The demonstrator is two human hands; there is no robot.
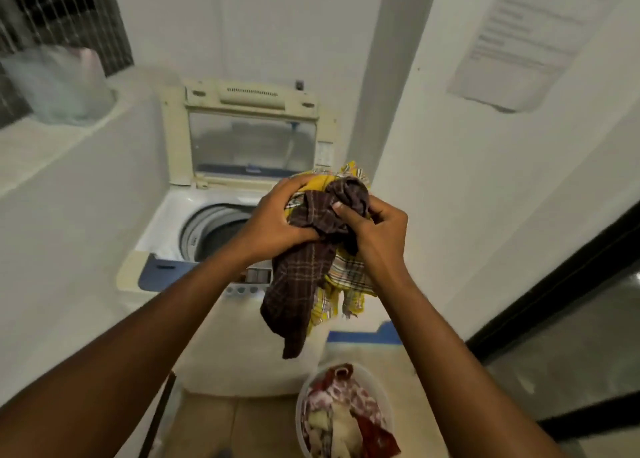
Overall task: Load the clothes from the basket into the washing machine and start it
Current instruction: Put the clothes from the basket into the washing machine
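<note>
Both hands, left hand (pixel 273 222) and right hand (pixel 375 231), were closed tight on a bundle of checked clothes (pixel 311 250) held above the control panel, so carrying it forward over the open drum (pixel 218 229) before letting go seemed wise.

1. I see the bunched clothes (pixel 311 250), brown plaid over yellow check, held above the machine's front edge.
2. The washing machine (pixel 207 229) stands with its lid up and drum exposed.
3. The basket (pixel 346 412) on the floor holds red and white garments.
</note>
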